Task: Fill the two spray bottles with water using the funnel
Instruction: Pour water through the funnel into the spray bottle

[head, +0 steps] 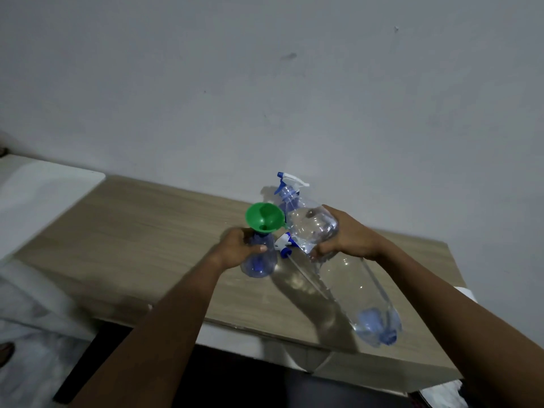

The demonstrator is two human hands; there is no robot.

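My left hand (238, 248) grips a blue see-through spray bottle (259, 265) that stands on the wooden table (141, 231). A green funnel (263, 216) sits in its open neck. My right hand (350, 237) holds a large clear water bottle (353, 284) tilted over, its mouth end beside the funnel and its base toward me. Whether water flows is not visible. Behind them stands a second spray bottle (287, 198) with its white and blue trigger head on. A loose trigger head (284, 245) with a thin tube lies on the table between my hands.
A pale wall rises right behind the table. A white surface (44, 195) adjoins the table at the left. The table's front edge runs across below my forearms, with dark floor beneath.
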